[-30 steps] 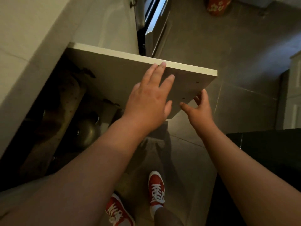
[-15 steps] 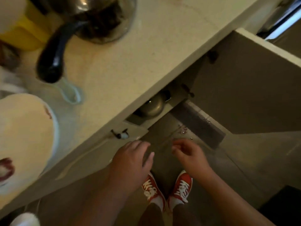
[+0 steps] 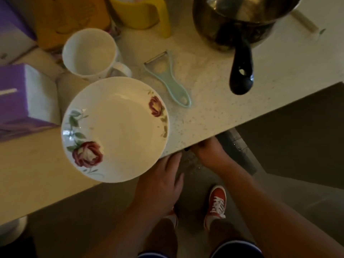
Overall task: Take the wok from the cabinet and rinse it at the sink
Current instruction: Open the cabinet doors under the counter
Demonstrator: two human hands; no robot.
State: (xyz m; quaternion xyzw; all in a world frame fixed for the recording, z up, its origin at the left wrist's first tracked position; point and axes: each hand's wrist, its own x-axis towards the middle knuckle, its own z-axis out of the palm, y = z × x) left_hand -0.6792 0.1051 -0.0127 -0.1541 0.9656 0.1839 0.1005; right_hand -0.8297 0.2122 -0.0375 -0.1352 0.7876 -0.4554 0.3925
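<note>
The wok is not visible; the countertop [image 3: 214,112] hides the cabinet's inside. Both my hands reach below the counter's front edge toward the cabinet opening. My left hand [image 3: 162,179] is flat with its fingers apart, its tips at the edge beside the plate, and holds nothing that I can see. My right hand [image 3: 210,155] is curled, its fingertips hidden under the counter, with a small dark object at them that I cannot identify. The open cabinet door [image 3: 297,142] stands out to the right.
On the counter are a rose-patterned plate [image 3: 115,129] overhanging the front edge, a white mug [image 3: 89,54], a light-blue peeler [image 3: 167,81], a steel saucepan [image 3: 234,19] with a black handle, a yellow container [image 3: 141,12] and purple boxes [image 3: 18,97]. My red shoes [image 3: 216,203] stand on the tiled floor.
The view has swung from the open cabinet up to the countertop. My hands left the door and went down and in under the counter edge.
</note>
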